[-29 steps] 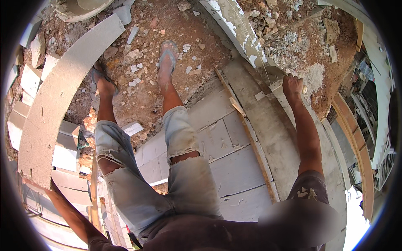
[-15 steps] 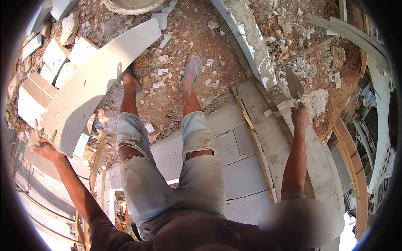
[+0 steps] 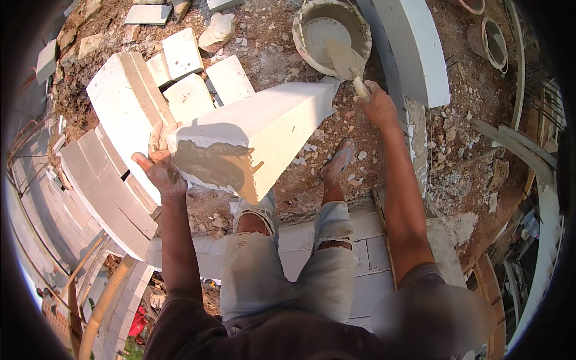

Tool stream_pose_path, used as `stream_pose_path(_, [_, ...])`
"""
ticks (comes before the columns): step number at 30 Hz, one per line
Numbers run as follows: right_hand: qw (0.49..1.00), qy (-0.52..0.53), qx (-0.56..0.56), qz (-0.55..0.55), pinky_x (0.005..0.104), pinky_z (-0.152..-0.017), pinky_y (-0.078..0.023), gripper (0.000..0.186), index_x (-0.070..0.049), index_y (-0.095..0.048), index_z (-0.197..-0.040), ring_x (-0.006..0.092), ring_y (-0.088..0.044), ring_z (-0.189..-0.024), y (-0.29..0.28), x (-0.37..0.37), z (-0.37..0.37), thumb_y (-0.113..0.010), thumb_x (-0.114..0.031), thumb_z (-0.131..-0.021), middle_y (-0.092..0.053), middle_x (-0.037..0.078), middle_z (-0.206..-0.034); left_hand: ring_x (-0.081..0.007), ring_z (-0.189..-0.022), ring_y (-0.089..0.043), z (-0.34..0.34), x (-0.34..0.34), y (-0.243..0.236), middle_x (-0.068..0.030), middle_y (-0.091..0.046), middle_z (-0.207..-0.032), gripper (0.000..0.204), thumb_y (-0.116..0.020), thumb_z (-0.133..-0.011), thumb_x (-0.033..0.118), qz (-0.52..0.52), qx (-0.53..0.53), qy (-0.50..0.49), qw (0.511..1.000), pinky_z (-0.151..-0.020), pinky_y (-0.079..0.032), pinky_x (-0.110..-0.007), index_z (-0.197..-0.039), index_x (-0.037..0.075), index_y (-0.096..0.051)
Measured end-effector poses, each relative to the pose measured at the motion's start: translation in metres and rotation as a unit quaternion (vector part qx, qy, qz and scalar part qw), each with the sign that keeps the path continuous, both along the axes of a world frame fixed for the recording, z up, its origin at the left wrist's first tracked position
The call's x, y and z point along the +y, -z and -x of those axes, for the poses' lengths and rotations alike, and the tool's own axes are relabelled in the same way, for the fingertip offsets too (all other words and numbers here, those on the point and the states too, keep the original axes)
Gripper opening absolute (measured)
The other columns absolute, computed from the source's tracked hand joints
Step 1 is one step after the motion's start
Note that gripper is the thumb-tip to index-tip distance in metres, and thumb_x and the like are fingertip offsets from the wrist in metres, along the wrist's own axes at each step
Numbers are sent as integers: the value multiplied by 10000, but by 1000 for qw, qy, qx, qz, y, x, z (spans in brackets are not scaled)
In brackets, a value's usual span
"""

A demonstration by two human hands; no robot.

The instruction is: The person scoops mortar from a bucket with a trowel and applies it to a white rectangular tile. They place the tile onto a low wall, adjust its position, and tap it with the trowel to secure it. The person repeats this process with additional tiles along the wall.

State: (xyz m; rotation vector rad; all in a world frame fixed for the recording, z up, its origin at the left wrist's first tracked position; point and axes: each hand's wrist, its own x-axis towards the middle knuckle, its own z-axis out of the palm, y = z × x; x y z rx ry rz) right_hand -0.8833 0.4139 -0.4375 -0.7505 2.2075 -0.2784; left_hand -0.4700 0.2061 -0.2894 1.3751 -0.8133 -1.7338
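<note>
My right hand (image 3: pixel 378 107) is closed round the handle of a trowel (image 3: pixel 346 59). The trowel's blade, coated with grey mortar, lies over the near rim of a round bucket (image 3: pixel 300 42) with mortar in it. My left hand (image 3: pixel 165 174) is beside the left end of a large white curved block (image 3: pixel 270 117), fingers stretched out and thumb apart. It looks close to the block's edge; whether it touches cannot be told. Wet grey mortar (image 3: pixel 210 168) covers much of the block's near left end, where a shadow also falls.
Several pale blocks (image 3: pixel 189 96) lie at the left on rubble-strewn soil. A curved white block (image 3: pixel 414 48) rests on the wall right of the bucket. Another bucket (image 3: pixel 495 43) stands at the far right. Beneath my legs runs a white block wall (image 3: pixel 354 294).
My view has shifted left. The trowel has moved from the wall at the right to the bucket, and its blade now carries mortar. My left hand remains by the block's left end.
</note>
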Motion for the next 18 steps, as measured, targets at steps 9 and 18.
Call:
stream_pose_path(9, [915, 281, -287, 31, 497, -1096, -408, 878, -117, -246, -1559, 470, -343, -1397, 46, -5, -126, -709, -233, -822, -268, 279, -1549, -386, -1338, -441, -33, -20, 90, -206, -470, -1455, 884, -421, -941, 689, -153, 81, 92, 981, -1120, -368, -515, -1531, 45, -287])
stream_pose_path(18, [932, -292, -30, 211, 523, -1170, -290, 1060, -56, -233, -1534, 475, -318, -1395, 58, -52, -136, -818, -243, -669, -278, 257, -1518, -383, -1350, -429, -15, -22, 114, -192, -467, -1466, 817, -447, -950, 633, -221, 137, 111, 959, -1134, -336, -532, -1517, 58, -326])
